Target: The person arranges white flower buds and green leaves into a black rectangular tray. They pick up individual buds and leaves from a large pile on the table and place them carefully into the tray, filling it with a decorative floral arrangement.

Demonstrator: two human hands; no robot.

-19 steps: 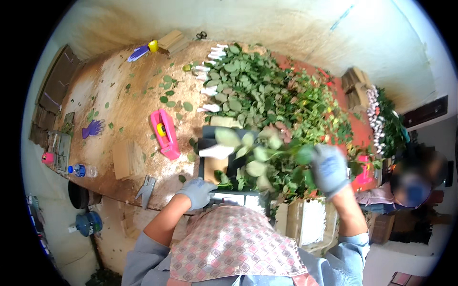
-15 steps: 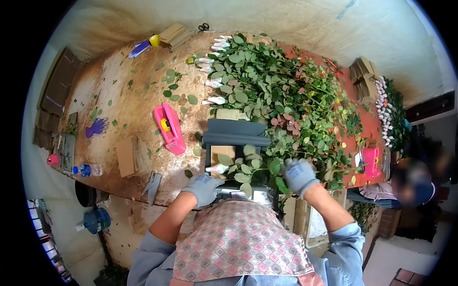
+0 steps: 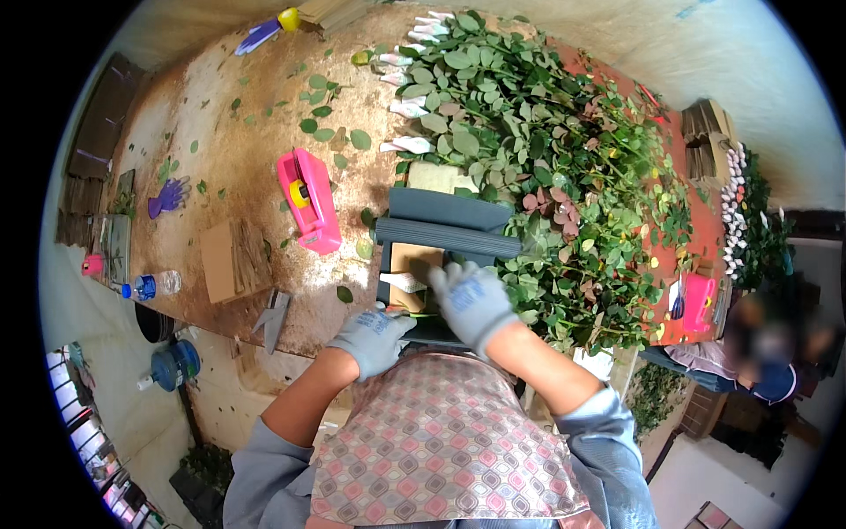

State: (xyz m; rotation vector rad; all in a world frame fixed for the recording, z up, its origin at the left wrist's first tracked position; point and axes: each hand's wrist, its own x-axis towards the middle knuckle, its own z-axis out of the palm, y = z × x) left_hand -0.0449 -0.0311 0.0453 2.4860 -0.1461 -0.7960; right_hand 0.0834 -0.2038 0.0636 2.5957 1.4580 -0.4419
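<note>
Right hand (image 3: 471, 300) flat, fingers spread on brown card (image 3: 414, 264) in grey tray (image 3: 445, 234), left hand (image 3: 374, 335) curled at tray's near edge, grip unclear, green stem (image 3: 414, 315) lying crosswise.

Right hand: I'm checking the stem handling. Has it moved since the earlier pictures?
Yes. The right hand came left, out of the leafy stems, onto the dark tray.

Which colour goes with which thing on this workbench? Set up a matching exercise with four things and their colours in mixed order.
Things:
1. tape dispenser
2. lone glove lying on the table
3. water bottle
4. leafy stems

Colours:
a. green
b. clear with a blue cap
c. pink
d. purple

Pairs: 1-c, 2-d, 3-b, 4-a
</note>
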